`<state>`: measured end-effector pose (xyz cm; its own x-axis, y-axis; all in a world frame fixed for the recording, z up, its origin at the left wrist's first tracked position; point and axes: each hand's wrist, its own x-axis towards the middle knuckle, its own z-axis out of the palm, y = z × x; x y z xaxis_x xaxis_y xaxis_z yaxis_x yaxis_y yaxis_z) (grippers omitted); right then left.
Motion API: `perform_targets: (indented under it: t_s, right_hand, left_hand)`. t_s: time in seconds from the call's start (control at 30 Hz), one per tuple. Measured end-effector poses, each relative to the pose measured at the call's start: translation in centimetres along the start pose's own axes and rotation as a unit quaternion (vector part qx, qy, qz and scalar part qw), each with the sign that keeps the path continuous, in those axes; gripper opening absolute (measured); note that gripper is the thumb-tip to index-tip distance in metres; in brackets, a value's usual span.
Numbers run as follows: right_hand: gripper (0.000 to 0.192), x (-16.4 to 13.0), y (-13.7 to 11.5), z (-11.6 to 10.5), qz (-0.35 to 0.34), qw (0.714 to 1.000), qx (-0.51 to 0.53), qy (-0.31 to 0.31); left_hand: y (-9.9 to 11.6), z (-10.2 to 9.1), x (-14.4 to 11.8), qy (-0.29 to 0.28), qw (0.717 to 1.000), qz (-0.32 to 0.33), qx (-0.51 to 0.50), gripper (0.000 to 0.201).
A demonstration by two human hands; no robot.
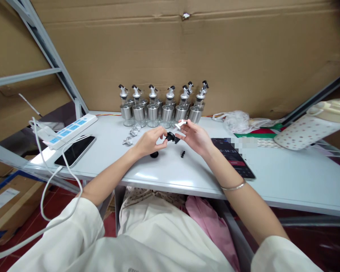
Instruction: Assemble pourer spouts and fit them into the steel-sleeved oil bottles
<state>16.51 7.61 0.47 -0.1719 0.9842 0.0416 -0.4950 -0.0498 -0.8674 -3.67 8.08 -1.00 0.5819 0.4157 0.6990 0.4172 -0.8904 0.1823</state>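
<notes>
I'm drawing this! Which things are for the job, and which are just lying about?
Probably for the job:
held black stopper
held silver spout
loose silver spouts
small black part
pourer bottles

Probably lying about:
smartphone
power strip
tablet
spotted tumbler
plastic bag

Six clear glass bottles with brushed-steel sleeves (pixel 153 112) stand in front; those behind overlap too much to count. Loose: one round black disc (pixel 154 155), one small black piece (pixel 183 154); one white power strip (pixel 71 131), one dark-screened phone (pixel 77 150), one black tablet (pixel 234 159), one white spotted jug (pixel 302 130).
</notes>
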Motion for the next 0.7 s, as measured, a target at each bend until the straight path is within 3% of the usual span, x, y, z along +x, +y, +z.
perform_targets:
  t_s: [0.37, 0.57, 0.7]
  right_hand:
    - [0.016, -0.26, 0.11, 0.27, 0.018, 0.999, 0.006, -0.036]
    - [0.012, -0.48, 0.29, 0.66, 0.028, 0.998, 0.009, -0.064]
    - [0.012, -0.48, 0.41, 0.76, 0.028, 0.997, 0.019, -0.066]
  left_hand:
    - [0.16, -0.07, 0.02, 0.044, 0.999, 0.012, -0.004, 0.004]
    - [0.05, 0.14, -0.12, 0.042, 0.999, 0.009, -0.007, 0.006]
    - [-0.19, 0.34, -0.19, 0.063, 0.998, 0.015, -0.022, 0.021]
